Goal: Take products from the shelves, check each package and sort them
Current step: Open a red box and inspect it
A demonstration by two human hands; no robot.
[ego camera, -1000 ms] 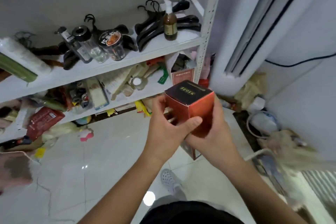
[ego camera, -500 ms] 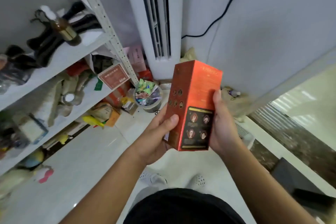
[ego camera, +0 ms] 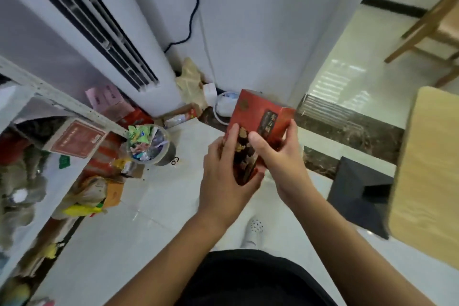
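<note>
- The person holds a red box [ego camera: 258, 129] tilted in front of the body, above the white tiled floor [ego camera: 154, 206].
- The left hand [ego camera: 223, 179] grips its lower end, fingers wrapped along the left side.
- The right hand [ego camera: 280, 156] clasps the right side, thumb pressed on the printed face.
- A bin [ego camera: 151, 146] stuffed with wrappers stands on the floor beside the shelf [ego camera: 59, 102], well left of the box.
- A wooden table [ego camera: 429, 169] edges in at the right.

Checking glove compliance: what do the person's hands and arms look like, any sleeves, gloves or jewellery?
The left hand and right hand are bare: no gloves, rings, watch or wristband show. The left forearm and right forearm are uncovered, no sleeve in view.
</note>
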